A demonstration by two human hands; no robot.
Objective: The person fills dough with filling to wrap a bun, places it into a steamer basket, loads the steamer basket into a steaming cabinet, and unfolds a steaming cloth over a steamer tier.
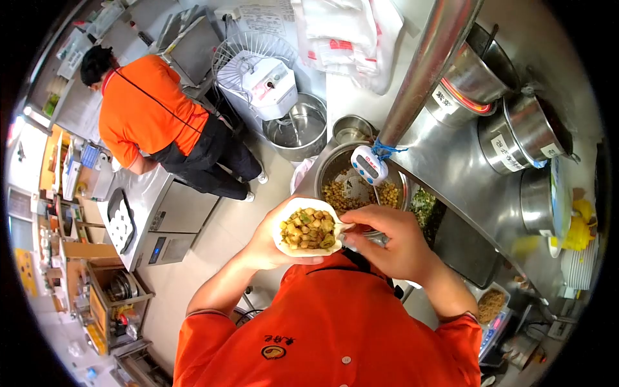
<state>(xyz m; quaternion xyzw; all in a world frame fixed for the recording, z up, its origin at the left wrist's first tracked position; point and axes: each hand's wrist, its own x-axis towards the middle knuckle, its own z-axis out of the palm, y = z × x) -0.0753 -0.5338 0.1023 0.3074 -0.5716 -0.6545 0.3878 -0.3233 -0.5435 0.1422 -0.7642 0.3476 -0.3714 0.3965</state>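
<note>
A round dough wrapper [278, 240] heaped with diced filling [307, 229] rests in my left hand [263, 238], whose fingers curl around its underside and far edge. At the wrapper's right side, my right hand [393, 242] pinches a pleated bit of the dough edge between thumb and fingers. Just beyond my hands stands a metal bowl [404, 187] with more diced filling [342, 197] inside. A white timer [369, 166] hangs by a blue tie from the metal pole, over that bowl.
A co-worker in orange [151, 103] stands at a counter [151, 200], back left. The mixer [261, 84] and its bowl [306, 138] are ahead. A metal pole [425, 71] rises right of centre, beside a shelf [445, 158] with stacked pots [506, 138]. A dark tray [465, 248] lies right.
</note>
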